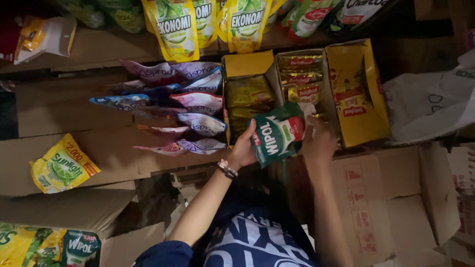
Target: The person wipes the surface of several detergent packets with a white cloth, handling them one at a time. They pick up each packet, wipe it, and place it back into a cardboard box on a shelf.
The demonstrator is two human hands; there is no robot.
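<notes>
— Green pouch (277,134), white at its upper right with a red patch: who has it?

— Both hands. The left hand (243,148) grips its left edge, fingers (250,132) clamped on it with the thumb along the side. The right hand (319,141) is at the pouch's right edge, fingers curled round it; its back faces the camera, so the grip itself is partly hidden. A beaded bracelet (227,169) sits on the left wrist.

— And where is the pouch, exactly?

— Held up in the air, tilted, in front of an open yellow carton (247,64) and just over its near right corner.

— What is in that carton?

— Dark gold sachets (247,91) on the left, more gold packets (299,74) stacked on the right. A second yellow box (358,94) stands just beside it to the right, touching the right hand's far side.

— Anything crowding the left?

— A fan of pink, white and blue sachets (195,106) lies just left of the carton, close to the left hand. Farther off, yellow pouches with a lime picture (175,27) hang above. One loose yellow pouch (62,165) rests on brown cardboard (59,104) well to the left.

— Near side?

— Open cardboard boxes (391,202) to the right of the forearm, another green pouch (81,247) at the near left corner, and a white plastic bag (430,106) at far right.
</notes>
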